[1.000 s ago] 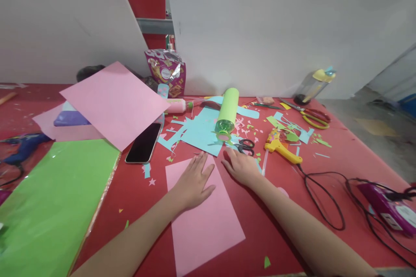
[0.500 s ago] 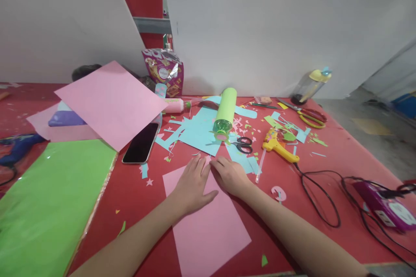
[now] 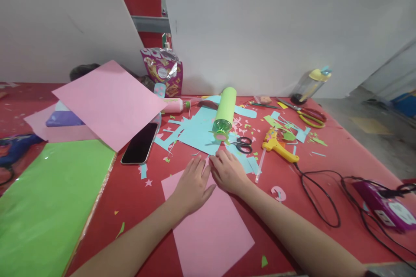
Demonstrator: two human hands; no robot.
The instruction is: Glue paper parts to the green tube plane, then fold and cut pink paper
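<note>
A sheet of pink paper lies flat on the table in front of me, its far edge partly hidden under my hands. My left hand rests flat on the sheet, fingers stretched out and thumb apart. Beside it, my right hand has its fingers bent and close together at the sheet's far right corner, gripping or pressing the paper; the fingertips are partly hidden. Just beyond the hands lie pale blue paper, black-handled scissors and a bottle wrapped in light green paper.
A yellow glue gun trails its cord toward a purple power strip. To the left are a phone, green paper, another pink sheet and a blue glue gun. A clear bottle stands far right.
My right hand's fingers have shifted slightly forward and straightened a little at the paper's edge. The sheet's near right corner has moved slightly right. My left hand is nearly still.
</note>
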